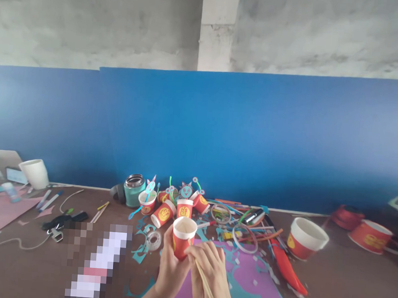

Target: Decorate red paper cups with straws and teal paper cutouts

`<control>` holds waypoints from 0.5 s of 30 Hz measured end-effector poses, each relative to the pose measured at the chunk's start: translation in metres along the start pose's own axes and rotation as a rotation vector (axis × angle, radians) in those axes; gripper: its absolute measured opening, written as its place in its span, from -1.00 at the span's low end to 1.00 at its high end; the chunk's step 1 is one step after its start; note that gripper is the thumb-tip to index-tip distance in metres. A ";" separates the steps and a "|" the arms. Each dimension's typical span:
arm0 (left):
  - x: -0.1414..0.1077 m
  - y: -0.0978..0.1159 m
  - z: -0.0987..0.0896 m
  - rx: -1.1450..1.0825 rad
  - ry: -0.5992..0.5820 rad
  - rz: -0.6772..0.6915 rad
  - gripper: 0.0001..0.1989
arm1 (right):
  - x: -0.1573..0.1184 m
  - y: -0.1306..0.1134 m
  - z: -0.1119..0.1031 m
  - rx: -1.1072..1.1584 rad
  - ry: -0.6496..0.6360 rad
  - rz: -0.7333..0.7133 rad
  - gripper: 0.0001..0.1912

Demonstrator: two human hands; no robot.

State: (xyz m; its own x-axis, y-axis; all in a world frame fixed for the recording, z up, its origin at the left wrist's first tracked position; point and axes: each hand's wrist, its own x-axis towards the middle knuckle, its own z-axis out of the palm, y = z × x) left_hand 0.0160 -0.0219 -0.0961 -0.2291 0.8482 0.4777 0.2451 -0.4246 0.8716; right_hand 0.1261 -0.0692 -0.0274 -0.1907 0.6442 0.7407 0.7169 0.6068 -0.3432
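Note:
My left hand wraps round a red paper cup with a white inside, its mouth tilted towards me. Pale wooden chopsticks are gripped in my right hand, their tip at the near right side of the cup. Whether the tip pierces the wall or only touches it, I cannot tell. Just behind stand and lie several similar red cups, some decorated with blue and pink paper cat faces and straws. Left of the held cup lies a roll of clear tape.
Purple paper and blue scraps lie under and right of my hands. Further right are a red-handled tool and a larger paper tub. A teal flask stands at the back, before a blue partition. Black straps lie left.

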 end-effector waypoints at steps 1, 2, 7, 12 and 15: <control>0.000 -0.001 0.000 0.001 0.009 0.005 -0.38 | -0.001 0.000 0.001 -0.009 0.004 0.009 -0.75; 0.000 -0.002 0.001 0.002 0.017 0.010 -0.38 | -0.003 0.001 0.003 -0.013 0.010 0.018 -0.74; 0.000 -0.005 0.001 -0.005 0.034 0.024 -0.36 | -0.010 0.005 0.011 0.031 0.073 0.091 -0.74; 0.003 0.000 -0.002 -0.176 -0.042 -0.032 -0.30 | -0.009 0.006 0.011 0.058 0.073 0.054 -0.73; 0.006 -0.003 -0.004 -0.326 -0.103 -0.101 -0.36 | -0.006 0.005 0.010 0.082 0.022 0.026 -0.72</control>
State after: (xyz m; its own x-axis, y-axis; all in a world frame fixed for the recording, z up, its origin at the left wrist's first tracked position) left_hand 0.0100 -0.0167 -0.0952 -0.1364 0.9116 0.3878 -0.0912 -0.4013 0.9114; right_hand 0.1240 -0.0650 -0.0393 -0.1576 0.6506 0.7429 0.6641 0.6266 -0.4078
